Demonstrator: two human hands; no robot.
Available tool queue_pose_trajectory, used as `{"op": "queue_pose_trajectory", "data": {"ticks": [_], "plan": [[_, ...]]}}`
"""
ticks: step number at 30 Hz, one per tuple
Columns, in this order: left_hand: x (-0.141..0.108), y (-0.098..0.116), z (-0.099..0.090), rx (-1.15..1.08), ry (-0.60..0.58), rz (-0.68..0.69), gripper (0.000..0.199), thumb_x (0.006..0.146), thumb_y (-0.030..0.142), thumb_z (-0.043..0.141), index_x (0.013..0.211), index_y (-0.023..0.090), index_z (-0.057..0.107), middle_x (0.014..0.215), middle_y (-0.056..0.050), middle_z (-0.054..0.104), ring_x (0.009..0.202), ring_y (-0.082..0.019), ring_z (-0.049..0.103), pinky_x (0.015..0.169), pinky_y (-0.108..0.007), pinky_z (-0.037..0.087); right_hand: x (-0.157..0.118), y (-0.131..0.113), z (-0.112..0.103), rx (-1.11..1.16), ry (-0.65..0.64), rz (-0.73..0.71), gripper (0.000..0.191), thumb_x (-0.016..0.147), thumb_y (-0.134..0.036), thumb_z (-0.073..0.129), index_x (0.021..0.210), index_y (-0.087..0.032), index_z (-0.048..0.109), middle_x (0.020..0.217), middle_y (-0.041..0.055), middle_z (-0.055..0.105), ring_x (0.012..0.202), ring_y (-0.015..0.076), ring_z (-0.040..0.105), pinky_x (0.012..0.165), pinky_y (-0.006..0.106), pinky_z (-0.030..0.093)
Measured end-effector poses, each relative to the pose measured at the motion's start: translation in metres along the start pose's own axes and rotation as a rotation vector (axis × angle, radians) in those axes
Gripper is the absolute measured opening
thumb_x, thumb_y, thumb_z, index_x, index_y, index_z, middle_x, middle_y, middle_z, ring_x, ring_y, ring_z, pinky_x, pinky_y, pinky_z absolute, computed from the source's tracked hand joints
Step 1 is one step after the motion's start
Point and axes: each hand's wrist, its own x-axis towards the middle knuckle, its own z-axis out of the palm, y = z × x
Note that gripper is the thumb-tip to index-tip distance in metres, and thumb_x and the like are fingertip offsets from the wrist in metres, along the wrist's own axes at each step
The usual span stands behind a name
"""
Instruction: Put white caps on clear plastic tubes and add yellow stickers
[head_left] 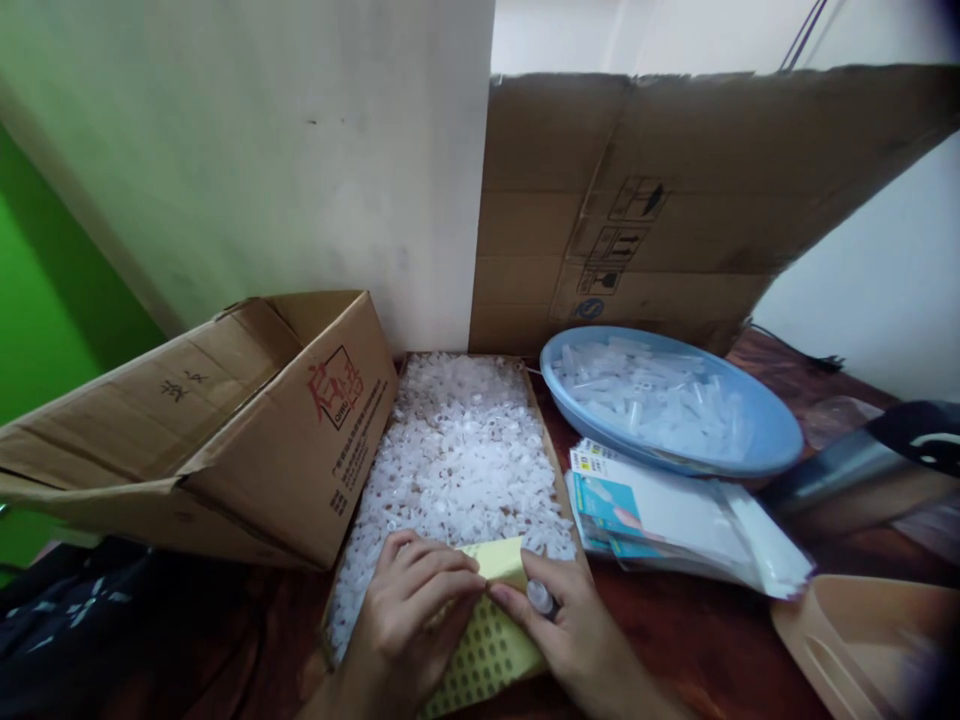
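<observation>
1. Seems partway along: shows many dark dots (480, 658) left on the yellow sheet (504, 640), over the near end of the tray (554, 452); cannot tell finished from unfinished in the blue basin (776, 430), right of the tray.
2. Bends the left hand (409, 615) over the sheet, fingers curled inward, hold hidden.
3. Curls the right hand (574, 618) round one clear tube (541, 597).

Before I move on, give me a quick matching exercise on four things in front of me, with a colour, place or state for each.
Column one
1. Dotted sheet
2. Oval-looking basin
3. Open cardboard box
4. Small translucent tube

Column two
A. Has red characters printed on its side
B. Held in the right hand
C. Yellow, under the hands
D. Light blue, holding many translucent pieces

Right pairs: 1-C, 2-D, 3-A, 4-B
</observation>
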Motion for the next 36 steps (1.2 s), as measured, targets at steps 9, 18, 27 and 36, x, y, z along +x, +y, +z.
{"op": "queue_pose_trajectory", "data": {"ticks": [9, 18, 27, 36], "plan": [[-0.005, -0.001, 0.000, 0.075, -0.018, 0.078, 0.025, 0.094, 0.002, 0.060, 0.110, 0.021, 0.064, 0.103, -0.004, 0.078, 0.091, -0.016, 0.073, 0.093, -0.037, 0.041, 0.000, 0.004, 0.003, -0.012, 0.012, -0.016, 0.038, 0.100, -0.047, 0.054, 0.076, -0.019, 0.060, 0.077, 0.0028, 0.067, 0.074, 0.0183, 0.059, 0.070, 0.028, 0.040], [-0.001, 0.008, 0.001, 0.019, 0.008, -0.021, 0.019, 0.095, 0.004, 0.058, 0.103, 0.021, 0.060, 0.098, -0.004, 0.073, 0.093, -0.019, 0.066, 0.092, -0.039, 0.043, -0.002, 0.002, 0.003, 0.008, 0.016, -0.097, 0.030, 0.102, -0.041, 0.055, 0.083, -0.019, 0.065, 0.082, 0.0021, 0.069, 0.077, 0.0175, 0.061, 0.072, 0.027, 0.041], [-0.002, 0.004, 0.004, -0.009, 0.028, -0.004, 0.015, 0.097, 0.004, 0.056, 0.103, 0.018, 0.057, 0.099, -0.006, 0.069, 0.094, -0.019, 0.063, 0.093, -0.037, 0.040, -0.003, 0.007, 0.005, -0.034, 0.033, -0.131, 0.038, 0.102, -0.045, 0.054, 0.077, -0.018, 0.061, 0.075, 0.0024, 0.065, 0.070, 0.0176, 0.058, 0.066, 0.028, 0.037], [-0.002, 0.003, 0.002, 0.009, -0.040, 0.019, 0.019, 0.096, 0.001, 0.050, 0.104, 0.018, 0.052, 0.102, -0.008, 0.065, 0.096, -0.019, 0.059, 0.093, -0.037, 0.039, -0.001, 0.006, 0.004, -0.060, 0.013, -0.155, 0.040, 0.103, -0.049, 0.054, 0.080, -0.017, 0.064, 0.075, 0.0033, 0.065, 0.070, 0.0177, 0.058, 0.065, 0.029, 0.038]]}}
